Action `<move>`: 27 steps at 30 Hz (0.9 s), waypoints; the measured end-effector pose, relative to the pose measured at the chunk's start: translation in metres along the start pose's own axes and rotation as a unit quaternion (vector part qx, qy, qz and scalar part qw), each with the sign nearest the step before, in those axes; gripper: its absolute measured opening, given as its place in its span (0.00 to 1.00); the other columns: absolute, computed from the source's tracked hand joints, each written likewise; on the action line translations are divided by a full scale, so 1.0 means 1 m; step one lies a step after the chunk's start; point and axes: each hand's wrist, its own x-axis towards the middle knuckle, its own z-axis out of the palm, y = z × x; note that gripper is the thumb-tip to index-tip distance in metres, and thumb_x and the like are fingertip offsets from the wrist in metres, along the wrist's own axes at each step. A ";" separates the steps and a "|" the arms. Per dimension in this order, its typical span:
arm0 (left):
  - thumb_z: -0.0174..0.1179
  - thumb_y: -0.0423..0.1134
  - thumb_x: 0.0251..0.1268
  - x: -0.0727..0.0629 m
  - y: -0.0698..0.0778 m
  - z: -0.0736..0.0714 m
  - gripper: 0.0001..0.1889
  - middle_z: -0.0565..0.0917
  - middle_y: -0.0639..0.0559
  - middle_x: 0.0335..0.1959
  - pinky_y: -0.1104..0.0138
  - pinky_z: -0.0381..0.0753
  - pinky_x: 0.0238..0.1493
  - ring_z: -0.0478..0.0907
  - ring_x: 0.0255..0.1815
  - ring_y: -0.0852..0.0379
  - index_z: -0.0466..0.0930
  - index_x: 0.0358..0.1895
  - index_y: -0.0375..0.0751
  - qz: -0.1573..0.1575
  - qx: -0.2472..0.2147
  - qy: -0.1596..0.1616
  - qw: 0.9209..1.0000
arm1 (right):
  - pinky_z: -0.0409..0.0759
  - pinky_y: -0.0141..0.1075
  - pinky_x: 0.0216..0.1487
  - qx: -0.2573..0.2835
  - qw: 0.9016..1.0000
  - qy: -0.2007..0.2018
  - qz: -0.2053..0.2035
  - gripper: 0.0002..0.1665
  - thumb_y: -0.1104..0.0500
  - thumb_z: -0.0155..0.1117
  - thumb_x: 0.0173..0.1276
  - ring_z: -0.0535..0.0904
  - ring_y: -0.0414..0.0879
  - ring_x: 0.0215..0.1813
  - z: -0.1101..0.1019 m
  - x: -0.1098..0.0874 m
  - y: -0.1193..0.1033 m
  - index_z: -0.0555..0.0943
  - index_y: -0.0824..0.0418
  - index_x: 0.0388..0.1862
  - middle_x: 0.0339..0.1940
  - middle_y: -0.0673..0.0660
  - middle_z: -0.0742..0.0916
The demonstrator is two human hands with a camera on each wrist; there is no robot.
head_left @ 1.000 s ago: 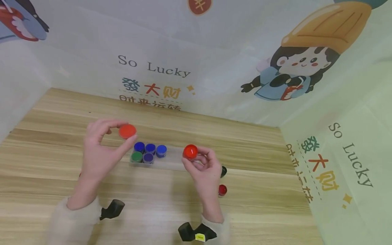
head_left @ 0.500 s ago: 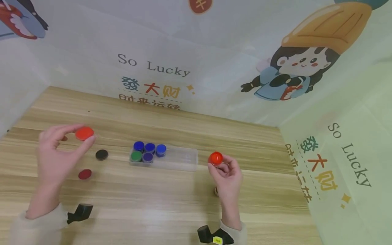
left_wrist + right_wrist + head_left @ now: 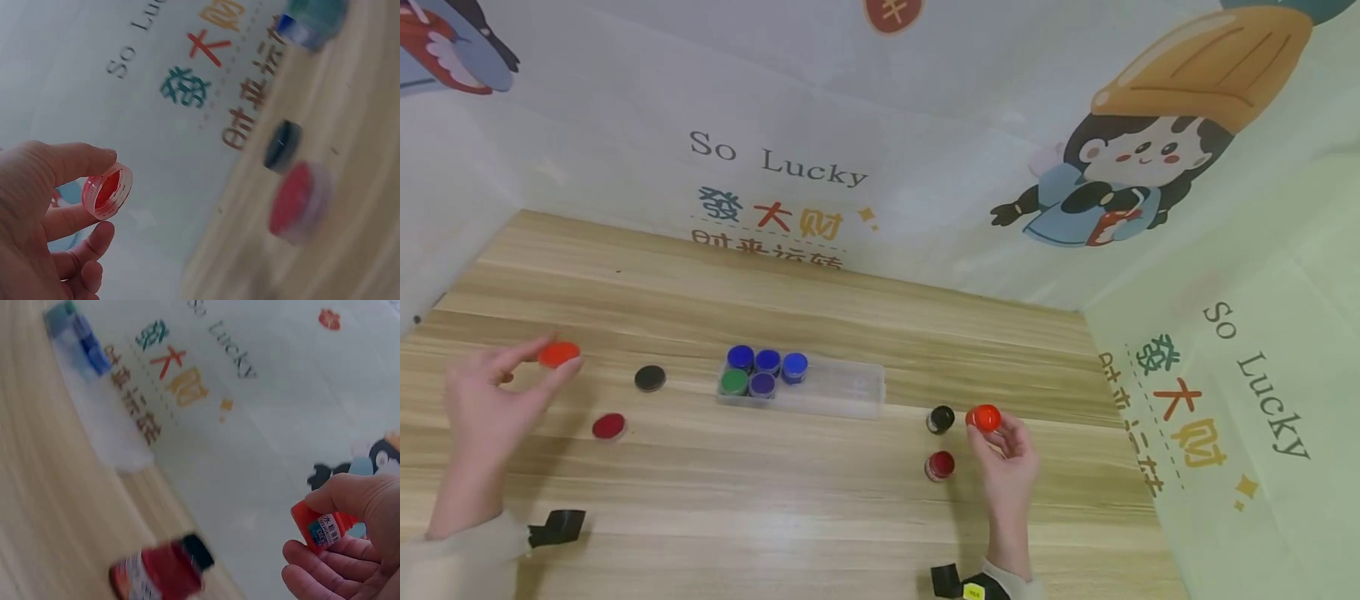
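Observation:
My left hand (image 3: 493, 404) pinches an orange-red screw cap (image 3: 559, 354) between thumb and fingers, above the far left of the table. Its hollow, paint-stained inside shows in the left wrist view. Over on the right, my right hand (image 3: 1009, 467) holds a small orange-red paint jar (image 3: 985, 418), whose label faces the right wrist camera. A black paint jar (image 3: 940, 419) and a dark red paint jar (image 3: 940, 466) stand just left of that hand. Near the left hand lie a black cap (image 3: 650, 378) and a dark red cap (image 3: 608, 426).
A clear plastic tray (image 3: 846, 390) sits mid-table, with several blue-topped jars and one green-topped jar (image 3: 734, 382) in its left part. The wooden table (image 3: 775, 517) is bounded by printed white cloth walls (image 3: 940, 167) at the back and sides.
My hands have drawn apart from above the tray. The left hand went left with the cap, and the right went right and nearer with the jar, uncovering the two jars.

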 end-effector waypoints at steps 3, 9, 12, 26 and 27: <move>0.63 0.43 0.59 0.002 -0.015 0.002 0.27 0.70 0.60 0.43 0.64 0.53 0.40 0.57 0.44 0.62 0.73 0.57 0.27 -0.032 0.035 -0.041 0.998 | 0.76 0.22 0.32 -0.050 0.999 0.001 0.011 0.19 0.75 0.67 0.52 0.77 0.33 0.30 -0.010 0.003 0.012 0.75 0.77 0.44 0.33 0.60 0.85; 0.60 0.44 0.62 0.003 -0.041 0.009 0.28 0.67 0.26 0.55 0.44 0.51 0.48 0.58 0.53 0.33 0.70 0.58 0.24 -0.040 0.054 -0.076 0.995 | 0.75 0.21 0.31 -0.137 0.990 -0.024 0.022 0.17 0.72 0.69 0.52 0.81 0.42 0.32 -0.022 0.005 0.029 0.77 0.76 0.41 0.36 0.71 0.85; 0.60 0.45 0.62 0.003 -0.049 0.012 0.30 0.65 0.24 0.58 0.39 0.48 0.52 0.55 0.59 0.28 0.69 0.60 0.26 -0.057 0.059 -0.090 0.993 | 0.78 0.26 0.33 -0.181 0.982 -0.037 0.036 0.17 0.71 0.70 0.52 0.84 0.54 0.37 -0.024 0.004 0.035 0.77 0.75 0.41 0.37 0.71 0.84; 0.58 0.54 0.62 0.005 -0.062 0.007 0.34 0.59 0.20 0.62 0.41 0.48 0.51 0.48 0.62 0.23 0.65 0.64 0.31 -0.115 0.125 -0.139 0.976 | 0.77 0.52 0.47 -0.270 0.960 -0.067 0.007 0.19 0.67 0.72 0.52 0.80 0.65 0.46 -0.026 0.001 0.046 0.80 0.75 0.42 0.42 0.73 0.83; 0.58 0.53 0.62 0.005 -0.062 0.007 0.34 0.60 0.20 0.62 0.41 0.48 0.51 0.48 0.61 0.23 0.66 0.63 0.31 -0.114 0.127 -0.138 0.976 | 0.77 0.52 0.47 -0.272 0.960 -0.069 0.004 0.19 0.67 0.72 0.52 0.80 0.65 0.46 -0.026 0.000 0.046 0.80 0.76 0.42 0.42 0.73 0.83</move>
